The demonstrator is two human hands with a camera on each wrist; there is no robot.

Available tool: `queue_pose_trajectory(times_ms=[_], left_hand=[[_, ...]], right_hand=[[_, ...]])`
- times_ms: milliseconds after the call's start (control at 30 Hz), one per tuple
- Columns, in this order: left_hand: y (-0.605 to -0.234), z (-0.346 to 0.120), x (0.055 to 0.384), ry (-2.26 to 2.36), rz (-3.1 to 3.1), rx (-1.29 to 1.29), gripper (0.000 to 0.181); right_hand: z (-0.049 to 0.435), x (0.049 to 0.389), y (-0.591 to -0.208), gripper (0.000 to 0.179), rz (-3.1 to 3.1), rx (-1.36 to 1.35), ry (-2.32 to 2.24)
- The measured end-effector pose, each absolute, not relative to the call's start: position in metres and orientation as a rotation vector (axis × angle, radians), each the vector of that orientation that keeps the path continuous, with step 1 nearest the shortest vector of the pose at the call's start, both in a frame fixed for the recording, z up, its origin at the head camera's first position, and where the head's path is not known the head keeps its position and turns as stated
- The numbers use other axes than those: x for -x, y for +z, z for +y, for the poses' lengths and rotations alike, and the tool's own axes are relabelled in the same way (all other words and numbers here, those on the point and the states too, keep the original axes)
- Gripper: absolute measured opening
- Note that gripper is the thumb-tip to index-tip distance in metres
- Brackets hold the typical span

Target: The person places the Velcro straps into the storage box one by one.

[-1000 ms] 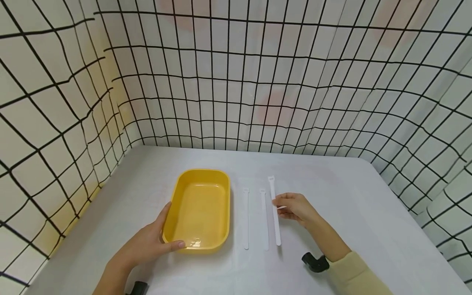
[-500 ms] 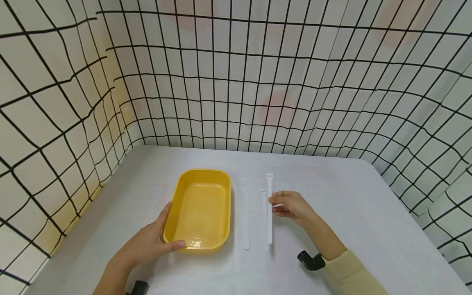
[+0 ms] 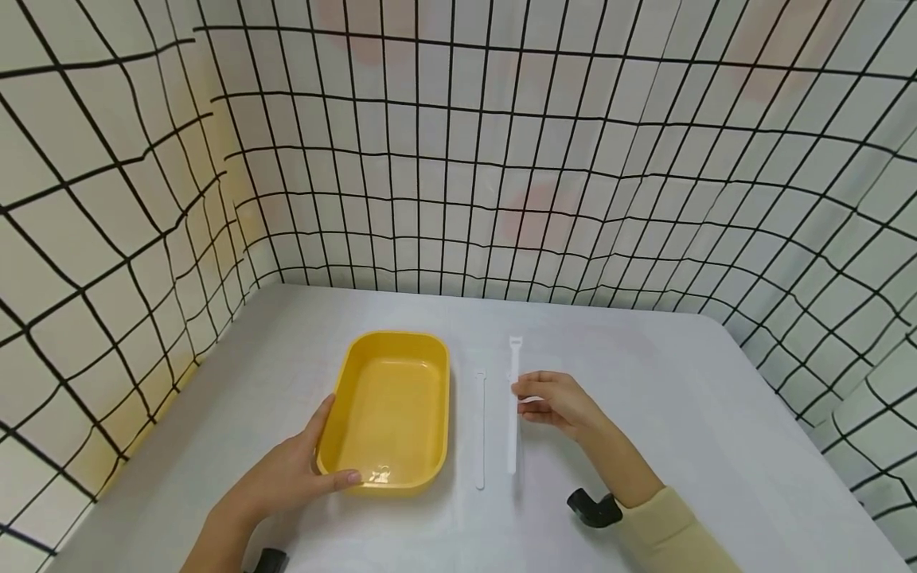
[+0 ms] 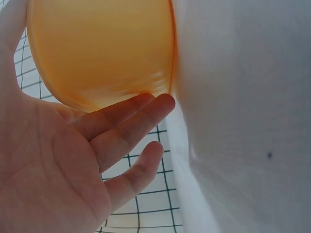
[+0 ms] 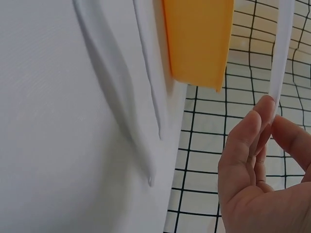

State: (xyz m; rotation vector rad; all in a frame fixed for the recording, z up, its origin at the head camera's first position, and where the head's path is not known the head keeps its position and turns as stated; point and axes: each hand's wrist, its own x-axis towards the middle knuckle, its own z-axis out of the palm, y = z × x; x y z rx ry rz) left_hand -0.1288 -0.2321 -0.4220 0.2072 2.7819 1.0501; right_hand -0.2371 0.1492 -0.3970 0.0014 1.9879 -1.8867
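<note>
My right hand pinches a white cable strap with a slotted head between thumb and fingertips. The strap is raised off the table, lengthwise, its head at the far end. It covers most of a second strap lying beneath it in the head view. Another flat white strap lies between it and the yellow tray. My left hand rests against the tray's near left corner, thumb over the near rim. In the left wrist view its fingers are fairly straight, some touching the tray's outer wall.
Black grid lines cover the pale walls around the white table. A black elbow-shaped piece sits by my right wrist, and another dark piece is by the left one. The tray holds nothing visible.
My right hand has moved left with the pinched strap, from right of the second strap to over it. The strap has straightened from a slight slant. My left hand and the tray stay put.
</note>
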Motion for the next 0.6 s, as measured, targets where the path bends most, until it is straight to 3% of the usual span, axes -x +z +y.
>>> queue_pose_trajectory(times_ms=[600], left_hand=[[-0.424,-0.235,0.129,1.076,2.785,-0.234,0.116]], right_hand=[[0.123,0.240,-0.398,0.021,1.916,0.026,-1.923]])
